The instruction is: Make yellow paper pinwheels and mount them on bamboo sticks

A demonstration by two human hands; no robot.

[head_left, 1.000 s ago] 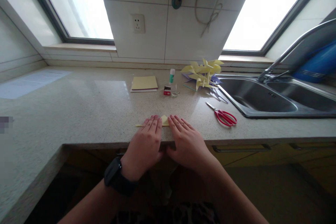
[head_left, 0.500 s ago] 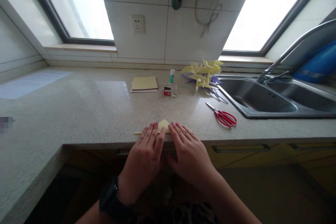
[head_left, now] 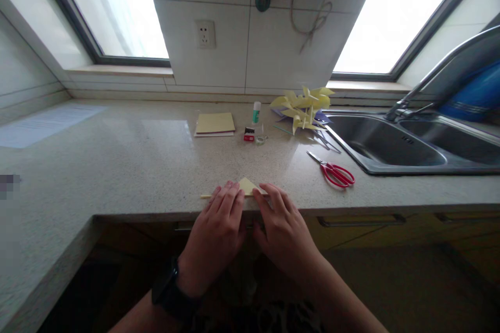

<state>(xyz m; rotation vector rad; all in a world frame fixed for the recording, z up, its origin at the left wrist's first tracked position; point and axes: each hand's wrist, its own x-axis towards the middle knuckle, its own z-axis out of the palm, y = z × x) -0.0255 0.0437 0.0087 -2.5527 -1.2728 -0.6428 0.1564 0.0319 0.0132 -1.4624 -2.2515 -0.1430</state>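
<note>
Left hand (head_left: 214, 226) and right hand (head_left: 284, 225), both unclenched, fingers on yellow paper (head_left: 246, 186) near front edge of counter (head_left: 156, 177)

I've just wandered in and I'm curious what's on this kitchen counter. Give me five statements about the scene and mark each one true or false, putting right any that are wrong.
1. The left hand and the right hand both touch the yellow paper. True.
2. The scissors lie to the left of the left hand. False: they lie to the right of the right hand.
3. The glue stick stands upright behind the small red box. True.
4. The yellow pinwheels are down inside the sink. False: they lie beside its left edge.
5. A power socket is on the wall. True.
</note>
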